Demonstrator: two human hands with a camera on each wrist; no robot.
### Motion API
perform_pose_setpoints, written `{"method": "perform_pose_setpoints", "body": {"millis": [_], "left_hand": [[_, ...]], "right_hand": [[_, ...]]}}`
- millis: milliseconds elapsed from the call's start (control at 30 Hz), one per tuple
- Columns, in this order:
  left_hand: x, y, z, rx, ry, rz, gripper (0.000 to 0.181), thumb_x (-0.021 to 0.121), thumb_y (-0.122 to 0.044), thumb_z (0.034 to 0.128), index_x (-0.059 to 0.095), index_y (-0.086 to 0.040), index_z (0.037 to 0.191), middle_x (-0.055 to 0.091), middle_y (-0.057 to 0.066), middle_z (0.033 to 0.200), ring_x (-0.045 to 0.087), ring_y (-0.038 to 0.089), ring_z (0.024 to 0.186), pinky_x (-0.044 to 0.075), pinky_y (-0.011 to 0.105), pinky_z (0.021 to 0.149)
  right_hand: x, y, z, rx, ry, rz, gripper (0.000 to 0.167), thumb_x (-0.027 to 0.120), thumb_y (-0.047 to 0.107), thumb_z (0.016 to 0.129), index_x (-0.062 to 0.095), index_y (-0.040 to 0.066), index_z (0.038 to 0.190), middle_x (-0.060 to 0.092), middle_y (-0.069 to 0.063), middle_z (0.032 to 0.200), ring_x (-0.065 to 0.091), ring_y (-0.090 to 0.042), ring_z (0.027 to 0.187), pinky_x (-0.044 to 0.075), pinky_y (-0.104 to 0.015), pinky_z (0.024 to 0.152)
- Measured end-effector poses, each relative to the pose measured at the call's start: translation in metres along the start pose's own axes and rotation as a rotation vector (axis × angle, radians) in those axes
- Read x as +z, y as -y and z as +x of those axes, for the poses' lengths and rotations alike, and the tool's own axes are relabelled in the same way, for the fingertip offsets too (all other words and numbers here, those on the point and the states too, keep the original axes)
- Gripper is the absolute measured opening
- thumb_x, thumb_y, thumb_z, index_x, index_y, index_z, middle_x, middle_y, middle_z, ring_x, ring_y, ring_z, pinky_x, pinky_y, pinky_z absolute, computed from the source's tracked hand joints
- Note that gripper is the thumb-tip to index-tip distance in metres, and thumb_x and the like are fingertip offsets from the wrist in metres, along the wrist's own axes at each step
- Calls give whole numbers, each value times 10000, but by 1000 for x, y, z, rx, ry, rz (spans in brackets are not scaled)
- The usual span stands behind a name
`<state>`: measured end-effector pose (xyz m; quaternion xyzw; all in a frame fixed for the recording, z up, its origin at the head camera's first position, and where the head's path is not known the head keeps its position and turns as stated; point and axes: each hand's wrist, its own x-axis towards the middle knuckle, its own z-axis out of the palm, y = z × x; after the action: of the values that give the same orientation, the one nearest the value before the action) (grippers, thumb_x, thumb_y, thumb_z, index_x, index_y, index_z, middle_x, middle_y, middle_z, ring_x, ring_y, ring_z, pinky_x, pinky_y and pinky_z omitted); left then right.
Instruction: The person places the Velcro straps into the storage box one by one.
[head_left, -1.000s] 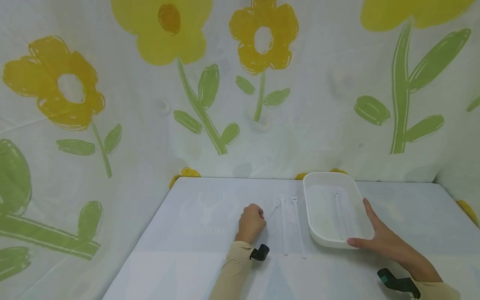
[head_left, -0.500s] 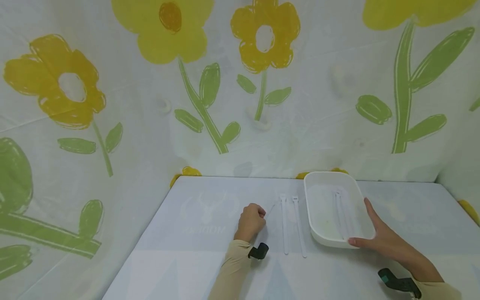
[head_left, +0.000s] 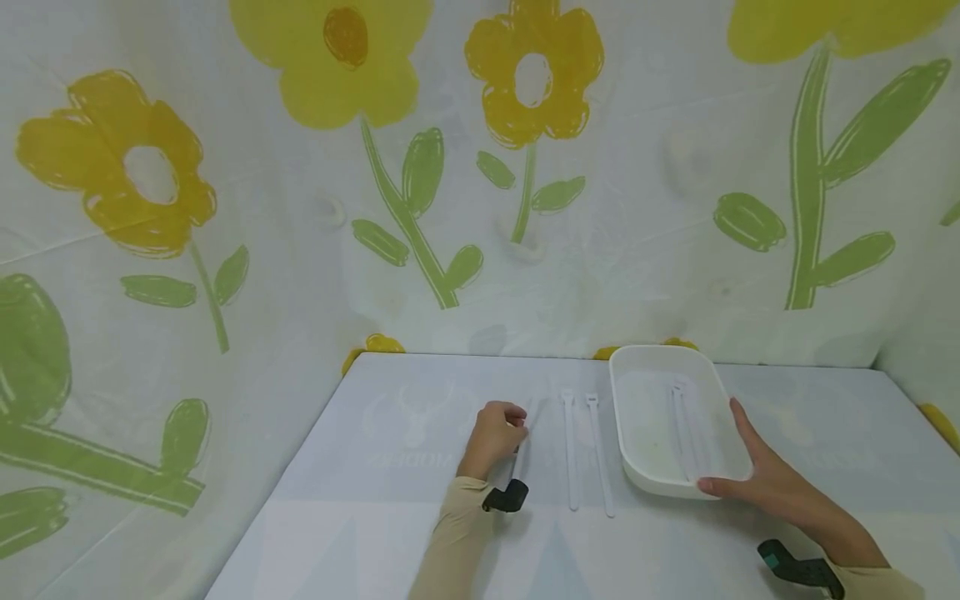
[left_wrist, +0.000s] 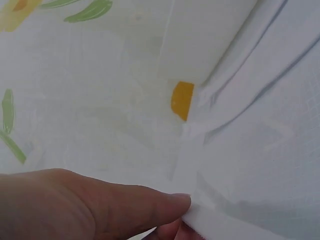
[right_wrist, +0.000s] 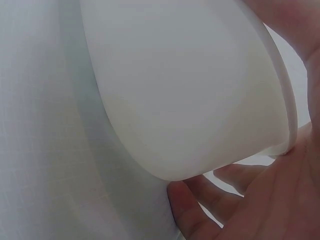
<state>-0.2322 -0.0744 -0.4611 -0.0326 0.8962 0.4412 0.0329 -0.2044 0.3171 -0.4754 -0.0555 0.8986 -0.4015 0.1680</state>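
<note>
In the head view my left hand (head_left: 491,435) is just left of two white cable ties, the left cable tie (head_left: 570,454) and the right cable tie (head_left: 600,458), lying side by side on the table. Its thumb and fingers pinch a white ridged strap, apparently another cable tie (left_wrist: 215,222); much of it is hidden or blurred. My right hand (head_left: 772,475) grips the near right corner of a white plastic tub (head_left: 637,479). In the right wrist view, fingertips (right_wrist: 185,197) reach beneath the tub's wall. A further cable tie (head_left: 681,425) lies inside the tub.
The white-covered table (head_left: 337,533) ends at a back edge against a hanging cloth (head_left: 615,250) printed with yellow flowers. Black wrist cameras sit on both forearms, the left camera (head_left: 507,497) close to the tabletop.
My left hand has shifted slightly left and turned, and more of the pinched strap shows beside it. My right hand and the tub have stayed put.
</note>
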Motion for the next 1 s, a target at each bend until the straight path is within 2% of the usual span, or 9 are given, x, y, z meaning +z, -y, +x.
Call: {"method": "perform_pose_setpoints", "body": {"millis": [100,367,567,700,1000], "left_hand": [[-2,0,1,0,23,-61,235,690,10,891,735,44,1120,704,92,918,633,110,623,596,248,565],[-3,-2,4,-42,47,-180,274,686,-17,915,730,25,1182,710,101,1006,667,128,725,636,261,619],[-5,-4,4,-21,56,-300,313,687,-4,918,703,60,1223,701,146,1072,681,148,870,663,297,697],[-4,-3,5,-12,58,-391,325,684,8,916,689,81,1232,696,173,1099,690,149,901,670,315,732],[-5,-5,6,-42,60,-483,337,697,-11,927,679,77,1253,691,161,1105,704,159,927,673,354,788]], "right_hand": [[0,-1,0,-5,0,5,1339,781,437,883,-338,183,1570,-193,-388,1629,51,-722,1441,207,-891,1055],[0,0,1,4,-3,-19,1339,774,463,885,-341,173,1567,-184,-389,1630,81,-723,1435,234,-884,1058],[1,1,2,10,-9,-28,1350,779,472,879,-340,157,1566,-180,-395,1628,97,-724,1431,241,-878,1066],[1,1,2,17,-8,-33,1356,780,481,876,-343,156,1563,-182,-395,1626,96,-725,1430,241,-877,1067],[0,0,2,38,7,-33,1359,775,502,876,-351,162,1559,-211,-379,1624,62,-720,1439,223,-884,1066]]}}
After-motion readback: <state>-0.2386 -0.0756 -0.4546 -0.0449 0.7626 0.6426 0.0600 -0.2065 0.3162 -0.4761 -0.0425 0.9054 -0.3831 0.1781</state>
